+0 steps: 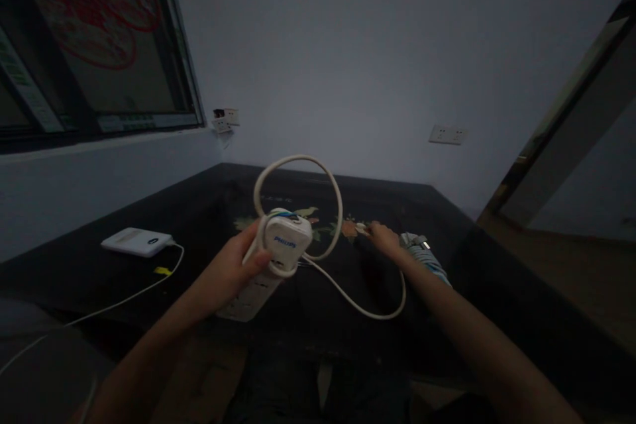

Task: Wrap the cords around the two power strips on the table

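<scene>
My left hand (236,265) is wrapped around a white Philips power strip (289,242), tilted up over the dark table. A thick pale cord (339,202) stands up in a large loop from the strip's end and also winds around that end. From there the cord sweeps right across the table and passes behind my right forearm. My right hand (385,238) is closed low over the table, with a small pale piece, seemingly the cord's end, at its fingertips. Just right of that wrist lies a bundle of wound grey-blue cable (424,255), partly hidden by my forearm.
On the table's left lies a white power bank (136,242) with a thin white cable (119,303) and a yellow tag (162,271). The black tabletop (199,212) has a painted flower pattern. Wall sockets (447,134) sit behind; a window (99,46) is at left.
</scene>
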The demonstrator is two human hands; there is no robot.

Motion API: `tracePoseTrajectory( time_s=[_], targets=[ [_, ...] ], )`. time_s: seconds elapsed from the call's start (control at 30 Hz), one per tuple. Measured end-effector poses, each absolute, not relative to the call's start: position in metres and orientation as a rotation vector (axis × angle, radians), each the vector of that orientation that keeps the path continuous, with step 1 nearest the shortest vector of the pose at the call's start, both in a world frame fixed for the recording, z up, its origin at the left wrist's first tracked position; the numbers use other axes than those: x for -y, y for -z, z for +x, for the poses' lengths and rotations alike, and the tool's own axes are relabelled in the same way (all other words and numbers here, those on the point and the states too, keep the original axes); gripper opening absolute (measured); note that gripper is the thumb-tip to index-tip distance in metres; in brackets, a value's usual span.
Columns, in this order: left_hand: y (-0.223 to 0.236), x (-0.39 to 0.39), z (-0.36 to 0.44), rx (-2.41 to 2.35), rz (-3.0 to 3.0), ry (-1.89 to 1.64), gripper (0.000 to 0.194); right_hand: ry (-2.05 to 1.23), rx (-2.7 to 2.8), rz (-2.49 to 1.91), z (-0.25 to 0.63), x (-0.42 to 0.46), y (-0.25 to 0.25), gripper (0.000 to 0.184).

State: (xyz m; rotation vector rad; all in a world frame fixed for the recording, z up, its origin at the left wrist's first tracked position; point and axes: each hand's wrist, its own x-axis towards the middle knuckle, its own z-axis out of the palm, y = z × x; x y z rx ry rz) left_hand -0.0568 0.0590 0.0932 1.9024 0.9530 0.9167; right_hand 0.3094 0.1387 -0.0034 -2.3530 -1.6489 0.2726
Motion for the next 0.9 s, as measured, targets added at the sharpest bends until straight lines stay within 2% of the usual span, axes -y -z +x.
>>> tracePoseTrajectory(
  time_s=[0.17, 0.33, 0.43, 0.6, 0.67, 0.7, 0.77, 0.9],
  targets=[
    [-0.090, -0.049, -0.030, -0.735, 1.995, -0.859, 0.071, -0.244, 1.666, -2.390, 0.309, -0.141, 0.010, 0.031],
    [-0.083, -0.046, -0.015, -0.684, 1.971, -0.829, 0.065, -0.192, 1.740, -2.213, 0.304, -0.134, -0.006, 0.026],
    [-0.079, -0.047, -0.010, -0.698, 1.991, -0.802, 0.060, -0.108, 1.776, -2.003, 0.295, -0.129, -0.042, 0.017],
    [-0.072, -0.046, -0.001, -0.730, 2.041, -0.739, 0.053, 0.030, 1.802, -1.517, 0.252, -0.101, -0.134, 0.031],
    [-0.069, -0.045, 0.002, -0.738, 2.058, -0.706, 0.049, -0.026, 1.898, -1.107, 0.228, -0.083, -0.165, 0.029],
    [-0.068, -0.044, 0.004, -0.739, 2.067, -0.687, 0.047, -0.061, 1.995, -1.035, 0.218, -0.076, -0.176, 0.027],
    [-0.065, -0.044, 0.007, -0.736, 2.075, -0.660, 0.045, -0.164, 2.261, -1.092, 0.203, -0.067, -0.188, 0.029],
    [-0.058, -0.046, 0.007, -0.767, 2.038, -0.654, 0.042, -0.500, 2.493, -1.385, 0.200, -0.071, -0.188, 0.053]
  ],
)
